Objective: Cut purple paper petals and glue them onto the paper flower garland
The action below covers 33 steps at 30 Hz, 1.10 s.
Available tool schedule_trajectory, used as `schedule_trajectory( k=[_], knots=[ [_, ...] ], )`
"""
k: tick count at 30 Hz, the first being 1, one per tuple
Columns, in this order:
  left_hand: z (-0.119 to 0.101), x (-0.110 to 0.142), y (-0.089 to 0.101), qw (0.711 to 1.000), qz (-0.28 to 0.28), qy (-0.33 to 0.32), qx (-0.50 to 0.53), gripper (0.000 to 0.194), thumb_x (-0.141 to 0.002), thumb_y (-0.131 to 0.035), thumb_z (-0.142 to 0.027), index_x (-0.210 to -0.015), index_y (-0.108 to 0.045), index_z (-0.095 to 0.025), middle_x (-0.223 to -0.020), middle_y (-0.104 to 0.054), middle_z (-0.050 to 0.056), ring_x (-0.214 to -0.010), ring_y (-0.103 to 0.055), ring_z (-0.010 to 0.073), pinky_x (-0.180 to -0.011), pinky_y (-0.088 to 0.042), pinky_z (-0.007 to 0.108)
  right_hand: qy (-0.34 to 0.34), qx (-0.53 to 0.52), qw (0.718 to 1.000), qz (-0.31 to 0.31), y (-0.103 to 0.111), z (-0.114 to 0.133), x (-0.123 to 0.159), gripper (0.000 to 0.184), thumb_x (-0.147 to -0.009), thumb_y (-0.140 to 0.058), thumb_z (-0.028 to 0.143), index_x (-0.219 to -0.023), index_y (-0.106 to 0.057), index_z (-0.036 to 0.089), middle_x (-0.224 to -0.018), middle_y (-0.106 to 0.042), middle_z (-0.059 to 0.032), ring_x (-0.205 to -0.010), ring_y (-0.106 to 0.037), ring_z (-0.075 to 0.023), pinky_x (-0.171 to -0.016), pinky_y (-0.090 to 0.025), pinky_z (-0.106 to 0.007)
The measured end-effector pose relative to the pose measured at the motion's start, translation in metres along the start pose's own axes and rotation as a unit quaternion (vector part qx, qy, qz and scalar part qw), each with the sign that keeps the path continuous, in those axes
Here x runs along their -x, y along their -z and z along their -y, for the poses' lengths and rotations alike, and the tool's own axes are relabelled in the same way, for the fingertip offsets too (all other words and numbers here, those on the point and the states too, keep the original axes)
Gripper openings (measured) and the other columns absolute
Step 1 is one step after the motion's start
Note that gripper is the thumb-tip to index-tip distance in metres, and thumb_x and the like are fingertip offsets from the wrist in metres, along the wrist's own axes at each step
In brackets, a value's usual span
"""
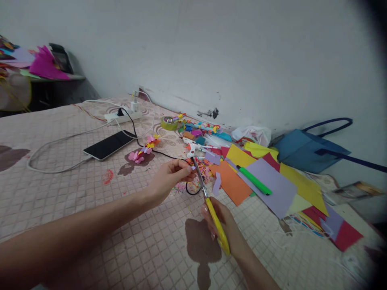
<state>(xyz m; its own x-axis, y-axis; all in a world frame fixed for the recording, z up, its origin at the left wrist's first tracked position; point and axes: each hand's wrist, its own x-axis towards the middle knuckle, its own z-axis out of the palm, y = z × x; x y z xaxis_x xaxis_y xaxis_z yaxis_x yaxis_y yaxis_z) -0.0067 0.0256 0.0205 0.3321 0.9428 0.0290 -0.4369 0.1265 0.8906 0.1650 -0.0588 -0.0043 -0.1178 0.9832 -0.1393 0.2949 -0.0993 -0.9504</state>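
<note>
My right hand (222,219) is closed around the yellow handle of a pair of scissors (208,199), whose blades point up and away. Beside the blade tips, my left hand (178,173) pinches a tiny lilac paper piece (192,168). Just beyond the tips lies a white glue gun (192,149) with a black cord. Small colourful paper scraps (207,171) are scattered under and around the blades. A cut lilac strip (217,184) rests to the right of them. Pink, yellow and orange paper flowers (145,150) lie to the left of my left hand.
Coloured paper sheets (269,185) with a green marker (254,180) spread to the right, near a blue bag (311,149). A phone (109,145) on a white cable and a power strip (123,117) lie left. Green tape (169,123) stands near the wall.
</note>
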Motion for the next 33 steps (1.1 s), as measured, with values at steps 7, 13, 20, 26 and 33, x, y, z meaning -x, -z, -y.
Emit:
schedule_trajectory(
  k=[7, 13, 20, 26, 33],
  knots=[
    [0.011, 0.006, -0.002, 0.969, 0.171, 0.106, -0.141, 0.02, -0.072, -0.067, -0.028, -0.069, -0.056, -0.012, -0.065, -0.064, 0.001, -0.058, -0.059, 0.0088, -0.058, -0.047, 0.022, 0.012, -0.09, 0.994, -0.057, 0.008, 0.003, -0.004, 0.032, -0.075, -0.06, 0.047, -0.071, -0.042, 0.02, -0.053, -0.041, 0.0088, -0.034, -0.031, -0.0044, -0.032, -0.032, -0.018],
    [0.026, 0.018, -0.005, 0.941, 0.235, 0.124, -0.21, 0.019, -0.072, -0.065, -0.03, -0.071, -0.054, -0.014, -0.059, -0.06, -0.002, -0.054, -0.055, 0.0088, -0.053, -0.043, 0.021, 0.025, -0.069, 0.996, -0.06, 0.008, 0.011, -0.004, 0.029, -0.067, -0.069, 0.032, -0.081, -0.046, 0.021, -0.071, -0.055, 0.0031, -0.048, -0.046, -0.0086, -0.037, -0.034, -0.019],
    [0.024, 0.015, -0.003, 0.941, 0.237, 0.11, -0.214, 0.019, -0.073, -0.064, -0.032, -0.073, -0.056, -0.015, -0.06, -0.058, -0.002, -0.054, -0.053, 0.0087, -0.052, -0.041, 0.02, 0.033, -0.032, 0.997, -0.064, 0.005, 0.016, -0.005, 0.02, -0.068, -0.063, 0.026, -0.077, -0.045, 0.021, -0.067, -0.054, 0.0022, -0.051, -0.046, -0.0103, -0.041, -0.036, -0.02],
    [0.022, 0.014, -0.005, 0.95, 0.215, 0.112, -0.195, 0.02, -0.076, -0.062, -0.033, -0.075, -0.057, -0.014, -0.063, -0.058, -0.001, -0.056, -0.053, 0.0088, -0.053, -0.042, 0.021, 0.021, -0.052, 0.995, -0.084, 0.003, 0.011, -0.004, 0.022, -0.068, -0.063, 0.026, -0.077, -0.045, 0.02, -0.069, -0.052, 0.003, -0.046, -0.042, -0.0073, -0.038, -0.035, -0.019],
    [0.03, 0.015, -0.004, 0.953, 0.206, 0.136, -0.174, 0.02, -0.073, -0.066, -0.03, -0.075, -0.055, -0.013, -0.065, -0.058, -0.001, -0.055, -0.054, 0.0075, -0.055, -0.044, 0.021, 0.016, -0.085, 0.991, -0.099, 0.004, 0.01, -0.005, 0.027, -0.068, -0.066, 0.032, -0.075, -0.043, 0.02, -0.062, -0.047, 0.0067, -0.042, -0.04, -0.0063, -0.035, -0.036, -0.019]
  ],
)
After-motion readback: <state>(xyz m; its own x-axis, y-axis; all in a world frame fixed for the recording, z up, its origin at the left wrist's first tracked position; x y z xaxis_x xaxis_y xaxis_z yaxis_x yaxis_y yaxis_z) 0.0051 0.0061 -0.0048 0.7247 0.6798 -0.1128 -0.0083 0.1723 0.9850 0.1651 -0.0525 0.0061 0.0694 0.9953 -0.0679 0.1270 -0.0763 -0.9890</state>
